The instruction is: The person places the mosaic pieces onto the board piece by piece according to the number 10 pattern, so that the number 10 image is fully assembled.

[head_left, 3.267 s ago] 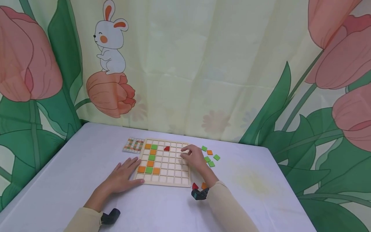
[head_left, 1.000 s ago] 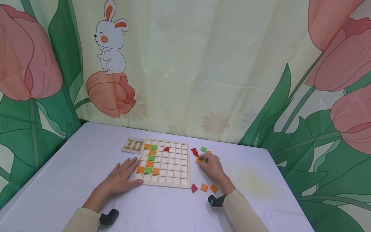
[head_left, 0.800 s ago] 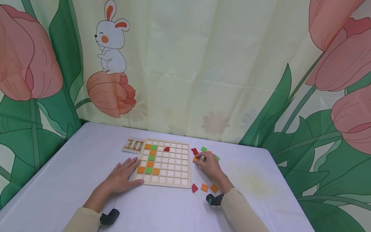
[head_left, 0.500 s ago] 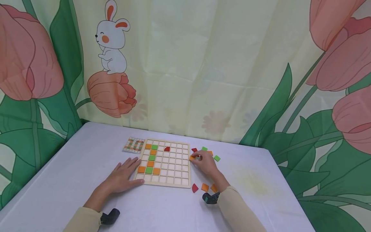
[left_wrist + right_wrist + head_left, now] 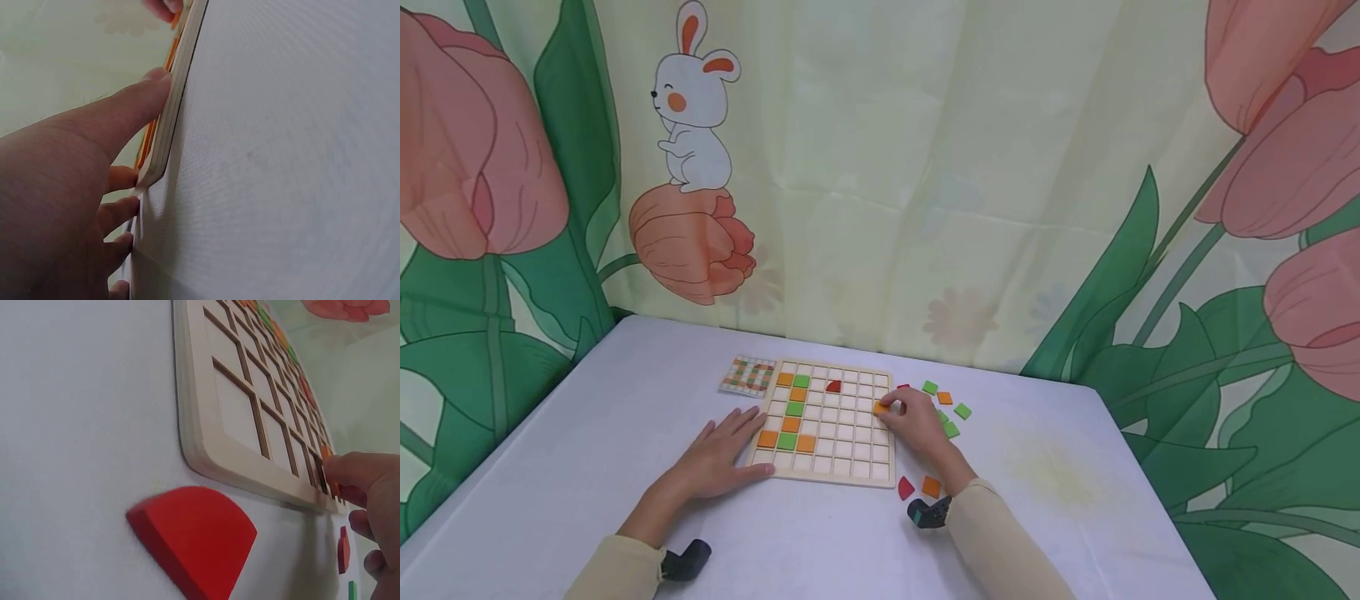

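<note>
Board (image 5: pixel 842 451) wooden, gridded; right hand (image 5: pixel 917 422) pinches square orange tile (image 5: pixel 879 407); left hand (image 5: pixel 718 457) spread.

White-draped table (image 5: pixel 820 542) across the lower frame, wooden grid board (image 5: pixel 835 479) below centre, patterned card (image 5: pixel 747 375) beside its upper-left corner, green tiles (image 5: pixel 963 411), orange tiles (image 5: pixel 931 487), red wedge (image 5: pixel 906 488) to the board's right

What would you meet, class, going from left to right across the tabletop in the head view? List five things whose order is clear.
Left hand → red piece on the board → pinched orange tile → right hand → rightmost green tile.
</note>
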### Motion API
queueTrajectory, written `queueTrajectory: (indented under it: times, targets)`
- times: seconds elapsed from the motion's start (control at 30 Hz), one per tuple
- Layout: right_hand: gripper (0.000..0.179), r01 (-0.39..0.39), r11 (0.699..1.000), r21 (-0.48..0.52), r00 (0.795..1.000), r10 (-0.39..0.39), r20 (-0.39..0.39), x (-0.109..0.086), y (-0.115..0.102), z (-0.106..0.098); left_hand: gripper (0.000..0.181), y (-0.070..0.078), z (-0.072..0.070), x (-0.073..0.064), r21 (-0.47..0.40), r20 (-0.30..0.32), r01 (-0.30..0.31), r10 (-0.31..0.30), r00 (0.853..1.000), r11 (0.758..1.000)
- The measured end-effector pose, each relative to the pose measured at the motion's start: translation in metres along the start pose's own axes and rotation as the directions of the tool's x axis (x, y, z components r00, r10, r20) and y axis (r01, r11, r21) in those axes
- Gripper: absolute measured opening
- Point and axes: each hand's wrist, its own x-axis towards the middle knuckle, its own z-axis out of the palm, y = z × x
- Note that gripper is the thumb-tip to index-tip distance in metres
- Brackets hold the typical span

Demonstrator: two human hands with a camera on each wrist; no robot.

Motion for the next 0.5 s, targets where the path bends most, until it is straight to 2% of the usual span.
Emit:
queueTrajectory:
  times: [0.2,0.33,0.5]
  targets:
    - [0.017,0.035,0.999,-0.004,0.999,-0.035,-0.025,0.006,-0.002,0.008,0.092,0.000,0.001,0.001,0.002,0.003,0.004,-0.004,1.000,1.000]
    - [0.017,0.090,0.996,-0.022,0.995,-0.091,-0.035,0.011,-0.003,0.012,0.092,0.000,0.001,0.001,0.001,0.006,0.007,-0.007,1.000,1.000]
    - [0.014,0.112,0.994,0.018,0.994,-0.112,-0.021,0.015,-0.011,0.014,0.092,0.000,0.000,0.000,0.000,0.007,0.008,-0.008,1.000,1.000]
